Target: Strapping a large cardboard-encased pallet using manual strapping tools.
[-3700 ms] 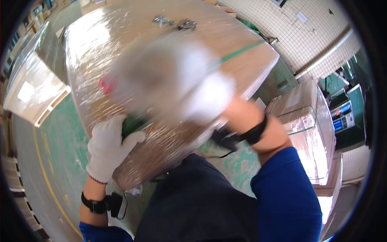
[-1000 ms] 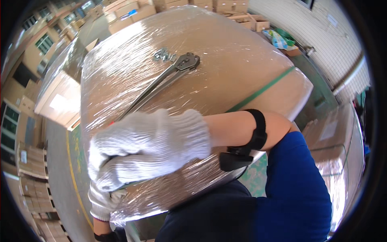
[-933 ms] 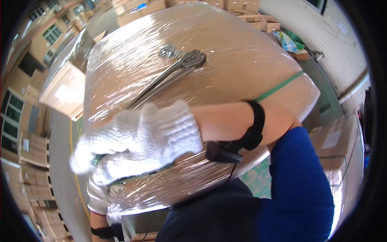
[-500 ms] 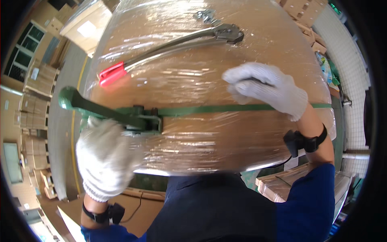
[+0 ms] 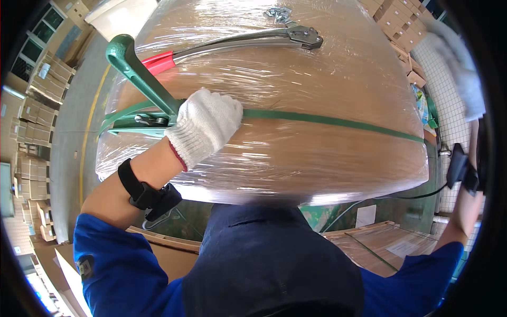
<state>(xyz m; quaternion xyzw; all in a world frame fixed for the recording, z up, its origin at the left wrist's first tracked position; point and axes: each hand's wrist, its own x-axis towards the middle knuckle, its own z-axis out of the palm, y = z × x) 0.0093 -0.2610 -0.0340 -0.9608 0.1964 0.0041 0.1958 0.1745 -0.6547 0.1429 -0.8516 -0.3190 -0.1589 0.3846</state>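
Observation:
A green strapping tensioner [image 5: 142,87], its long handle raised toward the far left, lies on a carton load wrapped in clear film [image 5: 317,158]. My left hand [image 5: 206,124], in a white knitted glove, is closed over its right end, where the green strap [image 5: 338,121] comes out. The fingers hide that end of the tool. The strap runs right across the load to its edge. My right hand [image 5: 459,68], also gloved, is raised off the load at the far right; motion smears its fingers. Beyond the tensioner lies a long-handled crimper [image 5: 253,42] with red grips.
Several silver metal seals [image 5: 278,14] lie by the crimper's head. Stacked cartons [image 5: 39,116] stand across the grey floor at left. Another strapped carton load [image 5: 380,243] is at the lower right. A thin black cable [image 5: 412,197] trails from my right wrist.
My left hand moved forward and right onto the tensioner's right end. The tensioner's handle now stands higher. My right hand left the area over the strap and swung out to the far right.

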